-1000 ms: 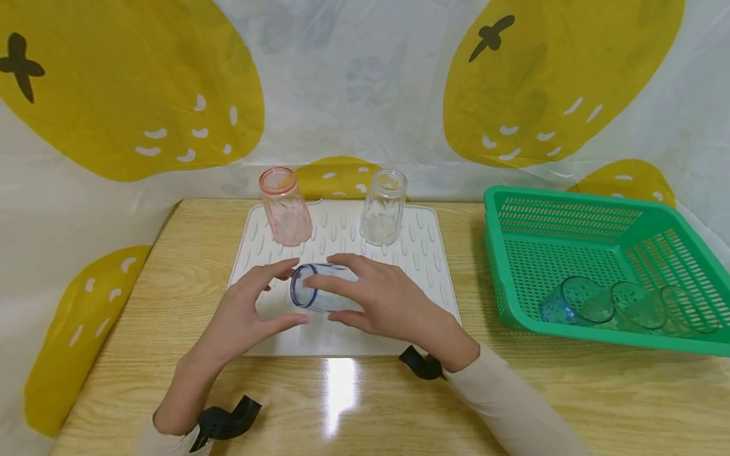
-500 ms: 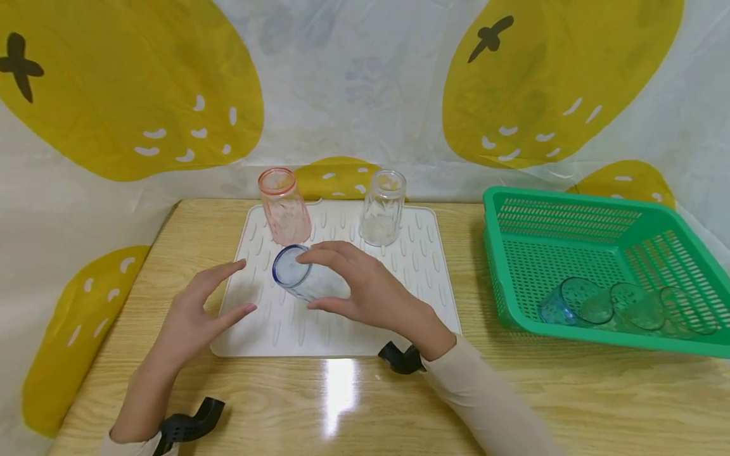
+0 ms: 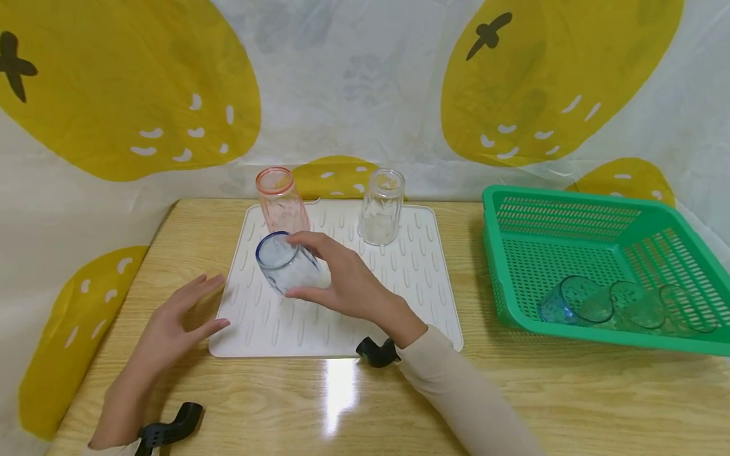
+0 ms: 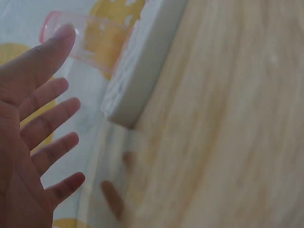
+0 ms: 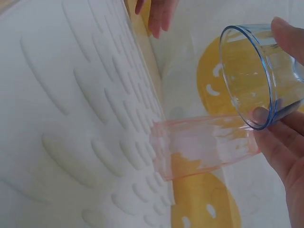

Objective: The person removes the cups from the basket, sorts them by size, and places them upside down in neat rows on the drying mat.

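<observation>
Tumbler ringed in blue (image 3: 299, 277) hangs raised above the white ribbed drying mat (image 3: 325, 329), at about ten o'clock from its middle; the right hand (image 3: 353, 278) holds it between thumb and fingers, and the right wrist view shows a gap beneath it. Which end is its mouth I cannot tell. The left hand (image 3: 171, 320), wide, fingers spread and thumb apart, holds nothing near the mat's nine o'clock edge. On the mat stand a pink tumbler (image 3: 283, 208) toward eleven, partly overlapped by the held one, and a colourless faceted tumbler (image 3: 381, 215) toward one, well apart. At three o'clock, on the wood-grain table (image 3: 274, 399), sits a green slotted plastic basket (image 3: 599, 336); along its six o'clock wall three glasses sit in a row: a bluish glass (image 3: 555, 308) leftmost, then two see-through glasses (image 3: 639, 310), their tint uncertain against the green.
</observation>
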Demonstrator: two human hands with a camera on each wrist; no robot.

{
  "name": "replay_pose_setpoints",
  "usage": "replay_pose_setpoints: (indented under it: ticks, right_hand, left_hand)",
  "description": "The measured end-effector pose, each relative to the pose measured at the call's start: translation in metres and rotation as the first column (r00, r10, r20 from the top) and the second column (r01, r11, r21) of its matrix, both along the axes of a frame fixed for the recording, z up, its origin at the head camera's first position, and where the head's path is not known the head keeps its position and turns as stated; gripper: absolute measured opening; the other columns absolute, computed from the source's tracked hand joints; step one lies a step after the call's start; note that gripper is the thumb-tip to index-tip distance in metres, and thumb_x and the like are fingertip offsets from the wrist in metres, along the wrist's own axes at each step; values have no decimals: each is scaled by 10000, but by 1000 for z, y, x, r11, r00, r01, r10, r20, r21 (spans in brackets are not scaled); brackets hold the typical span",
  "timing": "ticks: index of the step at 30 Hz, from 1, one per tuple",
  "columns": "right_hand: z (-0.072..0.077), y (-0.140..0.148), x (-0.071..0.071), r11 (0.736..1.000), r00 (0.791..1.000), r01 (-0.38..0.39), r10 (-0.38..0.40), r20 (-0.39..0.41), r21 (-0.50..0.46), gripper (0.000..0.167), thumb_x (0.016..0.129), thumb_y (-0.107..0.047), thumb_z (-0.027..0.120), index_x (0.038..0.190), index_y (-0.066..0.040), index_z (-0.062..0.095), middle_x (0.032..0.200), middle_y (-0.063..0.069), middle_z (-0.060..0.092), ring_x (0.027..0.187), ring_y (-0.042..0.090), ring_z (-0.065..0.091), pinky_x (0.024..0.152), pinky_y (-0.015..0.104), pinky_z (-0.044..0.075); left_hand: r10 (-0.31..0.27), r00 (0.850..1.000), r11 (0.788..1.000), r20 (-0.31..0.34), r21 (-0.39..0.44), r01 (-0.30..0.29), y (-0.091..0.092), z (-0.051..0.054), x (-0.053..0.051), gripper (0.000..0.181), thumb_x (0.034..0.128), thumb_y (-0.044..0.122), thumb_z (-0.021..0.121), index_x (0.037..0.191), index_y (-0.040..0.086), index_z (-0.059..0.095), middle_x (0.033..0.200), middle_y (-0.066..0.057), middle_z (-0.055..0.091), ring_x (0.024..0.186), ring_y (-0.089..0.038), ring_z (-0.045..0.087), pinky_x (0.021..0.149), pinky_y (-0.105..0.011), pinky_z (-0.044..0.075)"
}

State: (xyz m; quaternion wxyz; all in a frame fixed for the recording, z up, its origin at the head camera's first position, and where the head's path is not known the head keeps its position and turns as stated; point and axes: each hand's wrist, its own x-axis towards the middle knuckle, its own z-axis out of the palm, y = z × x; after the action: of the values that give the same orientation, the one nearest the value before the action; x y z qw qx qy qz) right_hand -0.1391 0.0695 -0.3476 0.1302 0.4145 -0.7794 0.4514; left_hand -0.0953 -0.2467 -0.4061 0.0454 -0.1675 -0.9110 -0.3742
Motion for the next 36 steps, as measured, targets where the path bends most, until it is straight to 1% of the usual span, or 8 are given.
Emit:
replay_pose_setpoints:
  ticks: [2,8,13,20,23,26,30,36]
  right_hand:
    - [-3,-4,-2,1000,1000,5,-4,19,-26,708,747,-216,839,1315,-79,439,1319,56,506,1186,95,489,970,227,423]
    - [-12,-18,-9,998,995,0,6,96,-64,695,749,-196,838,1300,-107,424,1323,31,486,1174,70,481,979,253,426]
    - [-21,-30,-13,996,984,-9,25,176,-94,695,752,-182,833,1301,-120,412,1328,15,481,1172,79,486,979,221,412]
    - [-27,-45,-15,996,963,4,20,267,-89,695,755,-171,831,1295,-155,394,1324,-7,485,1185,79,474,980,234,416]
    - [-29,-52,-16,997,956,-5,26,292,-73,703,760,-187,827,1305,-165,383,1317,5,492,1197,80,471,977,223,413]
    - [-31,-59,-17,998,953,-15,33,300,-62,705,766,-196,820,1307,-166,370,1301,47,507,1203,81,470,970,199,406]
    - [-36,-65,-19,998,951,-14,34,307,-66,700,764,-178,820,1298,-157,370,1297,97,521,1215,90,469,967,203,410]
    - [-44,-72,-21,998,941,-18,36,336,-58,694,766,-156,819,1288,-151,361,1294,144,532,1219,104,476,970,235,423]
  left_hand:
    - [-7,1000,1000,18,16,7,-5,-5,1,696,768,175,815,1398,198,520,1434,-51,469,1391,-293,266,1073,-602,205]
    - [-39,998,996,44,76,36,-15,-17,3,652,765,74,802,1363,162,559,1420,-66,486,1401,-222,250,1103,-236,129]
    - [-56,997,996,43,72,53,-20,-23,3,579,753,71,808,1297,141,621,1381,-67,527,1396,-255,255,1078,-205,129]
    - [-60,998,997,-11,38,60,-20,-22,6,537,745,90,818,1252,175,660,1345,-47,561,1386,-263,274,1053,-166,151]
    - [-57,998,997,-10,45,57,-19,-21,8,536,749,94,816,1254,181,659,1341,-40,565,1387,-249,274,1065,-195,163]
    - [-48,999,998,21,39,47,-20,-20,9,533,768,119,806,1271,190,646,1357,-21,553,1398,-225,252,1121,-389,185]
    - [-41,998,999,50,35,39,-21,-20,9,526,786,154,796,1285,202,636,1366,-9,545,1405,-217,235,1044,-653,193]
    - [-32,998,998,61,47,29,-20,-19,10,522,788,164,796,1283,204,638,1368,-6,543,1405,-211,234,1026,-676,192]
